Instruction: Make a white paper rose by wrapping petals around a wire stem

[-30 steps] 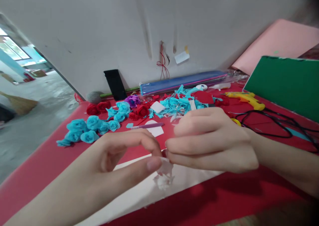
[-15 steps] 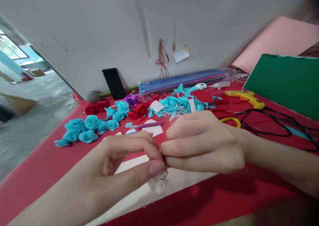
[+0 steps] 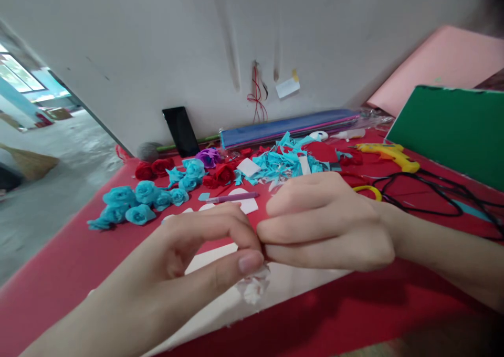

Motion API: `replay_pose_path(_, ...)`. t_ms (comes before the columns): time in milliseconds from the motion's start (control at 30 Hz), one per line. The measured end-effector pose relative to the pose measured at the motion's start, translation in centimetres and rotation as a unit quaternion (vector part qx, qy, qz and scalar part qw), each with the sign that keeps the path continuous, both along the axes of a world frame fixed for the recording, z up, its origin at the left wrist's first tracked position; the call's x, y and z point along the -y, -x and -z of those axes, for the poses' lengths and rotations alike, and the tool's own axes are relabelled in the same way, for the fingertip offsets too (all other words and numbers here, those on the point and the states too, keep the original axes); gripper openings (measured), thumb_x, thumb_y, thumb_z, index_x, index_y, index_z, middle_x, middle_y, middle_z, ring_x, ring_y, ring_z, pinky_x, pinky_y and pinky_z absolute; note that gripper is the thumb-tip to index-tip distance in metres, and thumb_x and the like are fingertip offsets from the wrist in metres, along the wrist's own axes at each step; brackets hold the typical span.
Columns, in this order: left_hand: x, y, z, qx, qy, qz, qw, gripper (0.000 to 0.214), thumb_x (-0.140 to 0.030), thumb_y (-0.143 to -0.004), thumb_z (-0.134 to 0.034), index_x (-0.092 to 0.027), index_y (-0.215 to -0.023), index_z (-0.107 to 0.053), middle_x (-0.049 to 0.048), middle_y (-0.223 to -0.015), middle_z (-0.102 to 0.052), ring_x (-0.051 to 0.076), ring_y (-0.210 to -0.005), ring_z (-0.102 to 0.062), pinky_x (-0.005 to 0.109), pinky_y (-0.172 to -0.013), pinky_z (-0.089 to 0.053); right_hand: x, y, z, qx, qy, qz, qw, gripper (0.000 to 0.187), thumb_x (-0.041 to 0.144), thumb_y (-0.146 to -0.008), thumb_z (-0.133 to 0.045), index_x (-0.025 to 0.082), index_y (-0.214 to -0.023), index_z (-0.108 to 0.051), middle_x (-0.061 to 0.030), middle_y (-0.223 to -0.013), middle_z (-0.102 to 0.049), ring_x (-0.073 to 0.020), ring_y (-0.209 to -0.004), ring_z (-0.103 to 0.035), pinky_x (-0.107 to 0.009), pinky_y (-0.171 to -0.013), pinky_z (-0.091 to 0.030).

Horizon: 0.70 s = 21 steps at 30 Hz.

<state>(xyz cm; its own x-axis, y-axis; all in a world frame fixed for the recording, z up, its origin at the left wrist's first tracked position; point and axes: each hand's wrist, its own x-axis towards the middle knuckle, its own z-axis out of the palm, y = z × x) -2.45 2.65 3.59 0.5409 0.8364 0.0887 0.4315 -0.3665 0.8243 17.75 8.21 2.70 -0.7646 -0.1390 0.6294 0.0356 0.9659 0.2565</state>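
Note:
My left hand [image 3: 189, 265] is closed in a pinch, thumb against forefinger, on a small white crumpled paper flower [image 3: 254, 289] that hangs just below the fingertips. My right hand [image 3: 326, 228] is also closed, its curled fingers meeting the left fingertips at the top of the same piece. The pinched end itself is hidden by the fingers. Beneath both hands lies a white sheet [image 3: 307, 278] on the red table cover [image 3: 342, 315]. A purple pen [image 3: 232, 197] and some white paper cutouts [image 3: 249, 206] lie just beyond my fingers.
Blue paper roses [image 3: 139, 214] stand at the left, with red roses [image 3: 223, 174] and a purple one [image 3: 208, 157] behind. Blue scraps [image 3: 279, 163] are heaped mid-table. At the right are a yellow glue gun [image 3: 389, 152], its black cable, yellow-handled scissors [image 3: 370, 190] and a green board [image 3: 452, 134].
Both hands, still together, have shifted slightly to the right, and the white paper flower has moved with them. The view has also shifted a little.

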Motion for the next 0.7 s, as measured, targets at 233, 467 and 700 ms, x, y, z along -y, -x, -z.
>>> replay_pose_path(233, 0.19, 0.11, -0.61, 0.01, 0.032, -0.003, 0.999, 0.012, -0.023, -0.081, -0.052, -0.028, -0.072, -0.057, -0.0088, -0.069, -0.06, 0.008, -0.064, -0.057, 0.012, -0.059, -0.047, 0.0, -0.22, 0.03, 0.015, -0.009, -0.008, 1.0, 0.028, 0.012, -0.092, -0.036, 0.016, -0.078, -0.061, 0.0025, -0.081, -0.063, -0.0096, -0.08, -0.055, -0.025, -0.067, -0.048)
replay_pose_path(467, 0.61, 0.0, -0.51, -0.035, -0.076, -0.039, 0.996, 0.011, -0.025, -0.08, -0.053, -0.032, -0.082, -0.062, -0.0084, -0.079, -0.064, 0.01, -0.079, -0.061, 0.011, -0.064, -0.046, -0.3, -0.28, -0.09, 0.055, 0.003, 0.006, 0.998, 0.025, 0.013, -0.091, -0.04, 0.013, -0.076, -0.059, -0.0004, -0.076, -0.061, -0.0111, -0.082, -0.054, -0.024, -0.069, -0.047)
replay_pose_path(700, -0.12, -0.21, -0.1, -0.084, -0.071, -0.012, 0.994, 0.009, -0.025, -0.083, -0.05, -0.031, -0.078, -0.056, -0.0096, -0.077, -0.061, 0.007, -0.073, -0.057, 0.01, -0.067, -0.043, -0.4, 0.05, 0.22, 0.103, 0.152, -0.017, 0.983, 0.02, 0.01, -0.087, -0.046, 0.014, -0.08, -0.065, -0.001, -0.076, -0.063, -0.0109, -0.081, -0.052, -0.023, -0.071, -0.042)
